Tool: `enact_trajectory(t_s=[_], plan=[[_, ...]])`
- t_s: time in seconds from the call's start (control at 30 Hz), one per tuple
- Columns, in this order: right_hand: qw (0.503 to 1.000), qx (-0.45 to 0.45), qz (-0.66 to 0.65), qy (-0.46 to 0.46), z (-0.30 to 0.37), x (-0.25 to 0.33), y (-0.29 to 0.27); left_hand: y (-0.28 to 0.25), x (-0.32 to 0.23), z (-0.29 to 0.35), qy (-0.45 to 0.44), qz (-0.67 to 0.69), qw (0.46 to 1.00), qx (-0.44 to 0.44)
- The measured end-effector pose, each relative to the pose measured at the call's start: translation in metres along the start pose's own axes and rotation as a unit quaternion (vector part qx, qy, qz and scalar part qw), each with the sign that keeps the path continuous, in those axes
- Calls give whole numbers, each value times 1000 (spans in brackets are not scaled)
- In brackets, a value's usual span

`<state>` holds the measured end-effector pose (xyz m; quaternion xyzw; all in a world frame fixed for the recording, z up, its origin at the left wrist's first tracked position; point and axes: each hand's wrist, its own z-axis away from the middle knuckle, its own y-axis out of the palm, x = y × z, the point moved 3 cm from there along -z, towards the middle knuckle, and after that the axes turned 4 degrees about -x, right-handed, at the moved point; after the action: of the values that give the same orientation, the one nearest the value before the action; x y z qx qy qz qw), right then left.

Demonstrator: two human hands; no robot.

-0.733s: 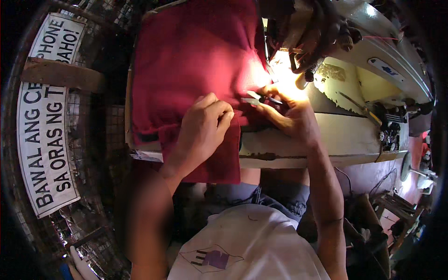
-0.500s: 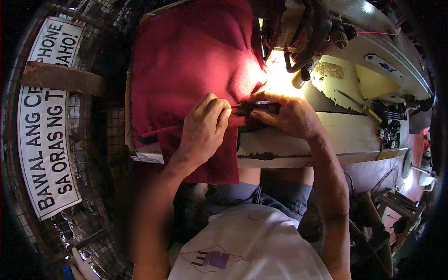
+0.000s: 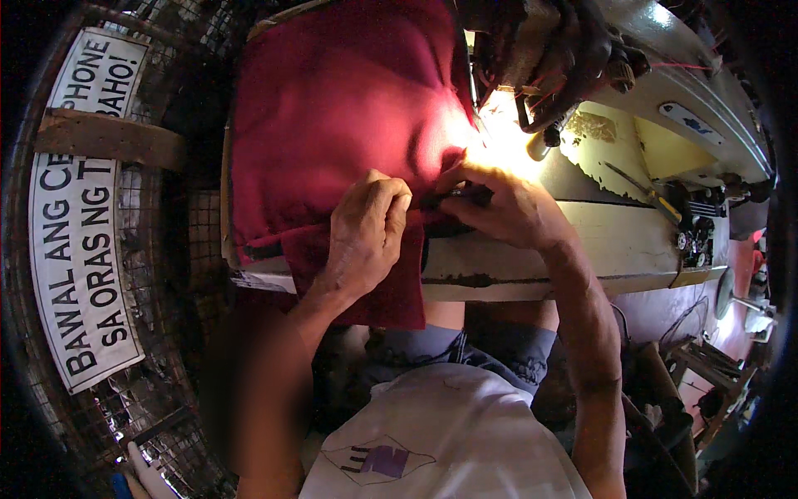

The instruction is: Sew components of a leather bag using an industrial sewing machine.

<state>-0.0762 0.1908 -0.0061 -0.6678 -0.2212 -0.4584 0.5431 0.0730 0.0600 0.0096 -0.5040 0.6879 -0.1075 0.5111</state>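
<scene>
A large dark-red cloth (image 3: 349, 108) covers the left part of the sewing table, and one flap hangs over its front edge. My left hand (image 3: 368, 233) is closed on the cloth near that edge, knuckles up. Just to its right, my right hand (image 3: 515, 206) is closed round a small dark tool (image 3: 472, 194), mostly hidden by the fingers, so its exact kind is unclear. The right fingertips are at the cloth's dark-edged right side. Close beyond them is the sewing machine's head (image 3: 540, 50), with a bright lamp glow below it.
The machine's pale arm (image 3: 706, 91) reaches along the far right. A screwdriver with a yellow handle (image 3: 665, 206) lies on the worn tabletop (image 3: 515, 262), beside a bobbin-winder-like mechanism (image 3: 698, 224). On the left stands a wire mesh wall with a printed sign (image 3: 83, 274) and a wooden slat (image 3: 112, 137).
My right hand has shifted slightly left and down, its fingers curling further over the small dark tool, which shows less now. My left hand and the cloth have hardly moved.
</scene>
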Motion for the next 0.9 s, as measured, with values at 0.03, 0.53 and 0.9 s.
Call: enact_trajectory(t_s=[0.03, 0.53, 0.9], plan=[[998, -20, -50, 23, 1, 0, 0, 0, 0, 0, -1, 0, 1000, -1], [997, 66, -26, 16, -8, 12, -15, 3, 2, 1, 17, 5, 1000, -23], [1000, -17, -13, 17, 3, 9, -1, 1, 5, 4, -15, 8, 1000, -26]])
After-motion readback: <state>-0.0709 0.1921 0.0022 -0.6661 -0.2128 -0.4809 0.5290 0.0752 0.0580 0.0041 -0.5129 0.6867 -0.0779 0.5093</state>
